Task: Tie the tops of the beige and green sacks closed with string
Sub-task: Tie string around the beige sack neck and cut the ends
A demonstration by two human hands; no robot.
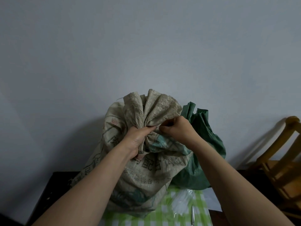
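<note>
A beige woven sack [143,173] with printed characters stands upright on the table, its top bunched into a fan of folds. My left hand [138,141] is clenched around the gathered neck from the left. My right hand [177,129] pinches at the same neck from the right, fingers closed; any string there is too small to make out. Behind it to the right leans a green sack [203,147], its mouth loose and open.
The sacks rest on a green-and-white checked cloth [164,214] over a dark table [48,190]. Clear plastic wrapping [182,203] lies on the cloth by my right forearm. A wooden chair [280,168] stands at the right. A plain wall is close behind.
</note>
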